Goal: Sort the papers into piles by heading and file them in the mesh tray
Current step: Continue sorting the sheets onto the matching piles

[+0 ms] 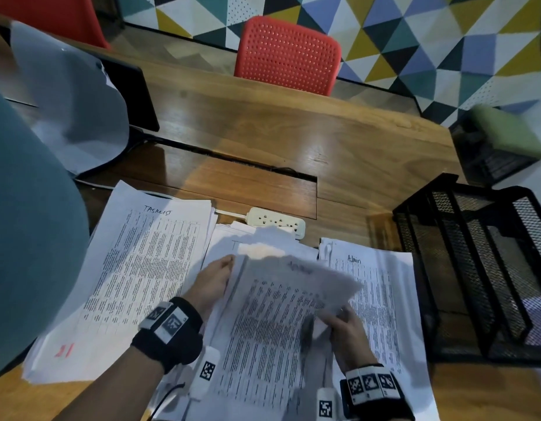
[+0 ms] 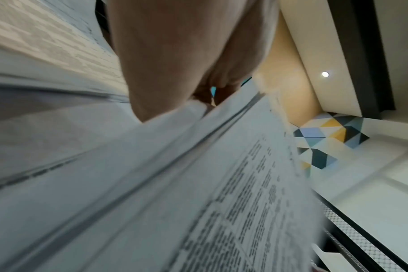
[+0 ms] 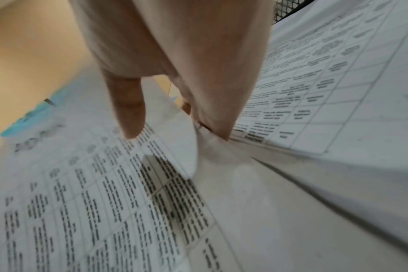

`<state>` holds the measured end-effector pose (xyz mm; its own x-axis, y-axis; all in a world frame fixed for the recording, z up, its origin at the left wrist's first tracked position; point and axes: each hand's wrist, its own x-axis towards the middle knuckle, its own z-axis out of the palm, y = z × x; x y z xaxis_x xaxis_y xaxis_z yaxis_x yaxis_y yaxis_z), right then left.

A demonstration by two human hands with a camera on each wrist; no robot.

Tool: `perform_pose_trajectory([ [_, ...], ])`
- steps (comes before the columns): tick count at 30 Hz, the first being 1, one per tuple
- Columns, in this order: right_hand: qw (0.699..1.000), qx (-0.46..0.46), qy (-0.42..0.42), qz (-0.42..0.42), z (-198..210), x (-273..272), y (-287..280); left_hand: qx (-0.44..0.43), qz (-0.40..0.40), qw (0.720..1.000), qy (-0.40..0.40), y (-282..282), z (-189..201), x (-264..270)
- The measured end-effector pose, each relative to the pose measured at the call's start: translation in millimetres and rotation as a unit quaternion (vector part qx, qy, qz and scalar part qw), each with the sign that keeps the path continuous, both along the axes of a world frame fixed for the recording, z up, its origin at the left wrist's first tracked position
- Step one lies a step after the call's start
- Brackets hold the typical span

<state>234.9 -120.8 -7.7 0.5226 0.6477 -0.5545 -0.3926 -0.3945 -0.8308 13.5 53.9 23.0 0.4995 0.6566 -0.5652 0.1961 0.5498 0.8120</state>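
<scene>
Three paper piles lie on the wooden desk (image 1: 293, 141). One headed "TASKLIST" (image 1: 141, 268) is on the left, a middle pile (image 1: 223, 247) sits between my hands, and one headed "Admin" (image 1: 381, 299) is on the right. My right hand (image 1: 336, 320) pinches the right edge of a printed sheet (image 1: 281, 314), blurred and raised over the middle pile. In the right wrist view the thumb (image 3: 131, 114) lies on that sheet (image 3: 105, 202). My left hand (image 1: 223, 268) rests along the middle pile's left edge, thumb straight, fingers hidden beneath the sheet. The black mesh tray (image 1: 421, 253) stands right of the Admin pile.
A white power strip (image 1: 275, 221) lies just behind the middle pile, beside a cable slot in the desk. A dark monitor (image 1: 126, 95) with loose paper draped over it stands back left. A red chair (image 1: 287, 56) faces the far edge. Another mesh holder (image 1: 490, 159) sits at the far right.
</scene>
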Motion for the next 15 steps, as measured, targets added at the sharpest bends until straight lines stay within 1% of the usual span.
perform_pose_trajectory([
  [1,1.000,-0.003,-0.008,0.017,0.2,-1.5,0.5,-0.004,-0.019,1.000,-0.011,-2.0,2.1,1.3],
  [4,0.998,-0.024,-0.024,0.045,7.1,-4.1,-0.3,-0.026,-0.026,0.999,-0.033,-4.1,7.2,5.2],
  [6,0.997,-0.031,-0.062,0.028,11.7,-5.5,-0.3,-0.074,-0.036,0.994,-0.076,-5.7,6.7,6.1],
  [8,0.997,-0.025,-0.066,-0.007,14.1,-5.2,-3.6,-0.091,-0.034,0.991,-0.097,-8.5,1.0,2.6],
  [9,0.997,-0.020,-0.063,-0.029,15.1,-5.1,-5.8,-0.079,-0.040,0.993,-0.083,-11.9,-2.1,0.6],
  [10,0.997,-0.014,-0.059,-0.053,15.6,-3.7,-7.3,-0.057,-0.061,0.995,-0.050,-15.8,-6.3,-1.8],
  [11,0.996,-0.013,-0.050,-0.070,18.8,-4.1,-8.4,-0.013,-0.112,0.994,-0.009,-22.3,-7.0,-3.3],
  [12,0.996,-0.005,-0.036,-0.076,19.7,-3.5,-10.8,0.034,-0.174,0.984,0.026,-29.0,-8.3,-2.4],
  [13,0.997,0.002,-0.019,-0.078,19.5,-2.9,-14.2,0.076,-0.217,0.972,0.039,-37.4,-6.1,2.1],
  [14,0.998,-0.002,-0.008,-0.069,18.2,-3.0,-18.9,0.097,-0.232,0.968,0.026,-44.8,-2.5,8.7],
  [15,0.997,-0.019,-0.017,-0.070,18.1,-3.9,-23.6,0.109,-0.222,0.969,0.008,-51.8,1.4,16.0],
])
